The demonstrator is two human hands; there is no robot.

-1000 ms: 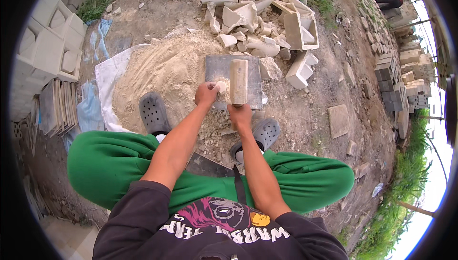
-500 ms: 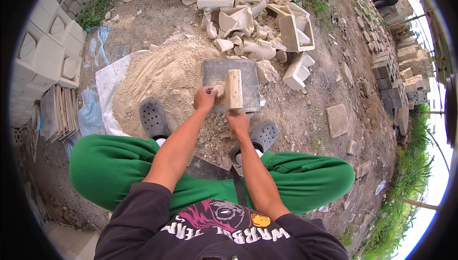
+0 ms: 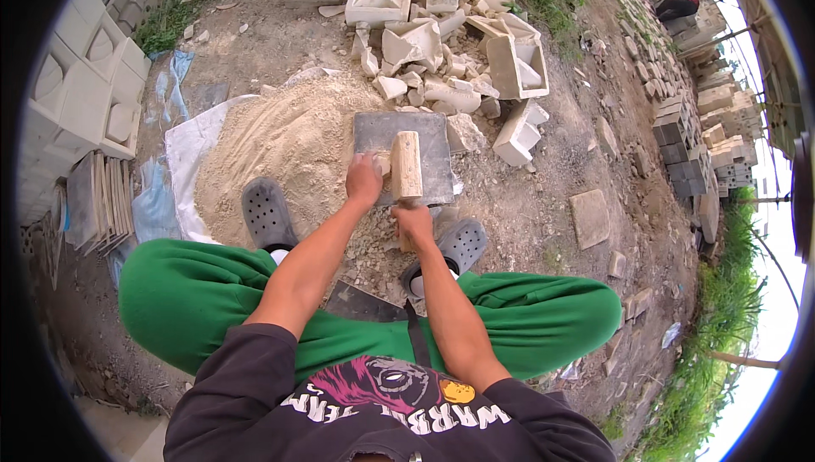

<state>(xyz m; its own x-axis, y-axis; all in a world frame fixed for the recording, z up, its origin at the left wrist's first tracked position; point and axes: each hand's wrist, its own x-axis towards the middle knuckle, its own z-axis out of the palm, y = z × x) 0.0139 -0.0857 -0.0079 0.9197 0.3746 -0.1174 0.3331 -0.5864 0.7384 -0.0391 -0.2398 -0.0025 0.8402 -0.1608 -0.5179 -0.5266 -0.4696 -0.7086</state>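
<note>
My right hand [image 3: 413, 224] is wrapped round the handle of a wooden mallet. The mallet's thick pale head [image 3: 407, 163] is over a dark square slab [image 3: 431, 144] on the ground between my feet. At the slab's left edge, my left hand [image 3: 364, 179] has its fingers closed on a small pale chunk of broken block [image 3: 385, 162]. The chunk is just left of the mallet head and partly covered by my fingers. Whether the head touches it, I cannot tell.
A mound of pale crushed grit [image 3: 280, 140] lies on a white sheet [image 3: 182, 150] at the left. Broken decorative blocks [image 3: 412, 44] are heaped beyond the slab. Whole blocks [image 3: 72, 80] are stacked at far left. A seated person [image 3: 679, 4] is far off at the right.
My left hand has moved slightly right along the slab, nearer the mallet, and less of the chunk shows. The mallet stays over the slab. The whole view has shifted a little.
</note>
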